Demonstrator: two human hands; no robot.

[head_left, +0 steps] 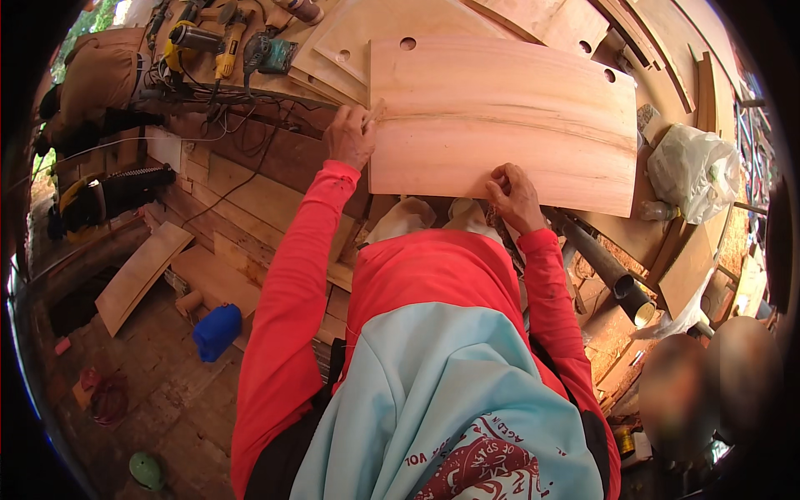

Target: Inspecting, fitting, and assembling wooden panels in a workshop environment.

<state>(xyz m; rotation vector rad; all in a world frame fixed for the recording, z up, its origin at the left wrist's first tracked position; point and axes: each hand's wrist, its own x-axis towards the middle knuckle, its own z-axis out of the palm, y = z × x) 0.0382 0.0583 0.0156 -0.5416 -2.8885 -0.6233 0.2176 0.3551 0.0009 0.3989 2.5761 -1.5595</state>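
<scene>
A flat, pale reddish wooden board [500, 117] lies across the bench in front of me. It has round holes near its far corners and a dark grain streak along its middle. At the board's left edge my left hand [350, 137] is closed, with a small tan piece [377, 111] at its fingertips that I cannot identify. My right hand [514, 198] rests over the near edge, its fingers curled and thumb pressed in; anything between them is too small to make out.
Power tools, including a yellow one [230, 52] and a teal sander [271, 54], lie at the far left among cables. More wooden panels [400, 25] are stacked behind the board. A plastic bag [693, 167] sits right; a dark pipe [612, 271] lies below it. A blue container [217, 332] stands lower left.
</scene>
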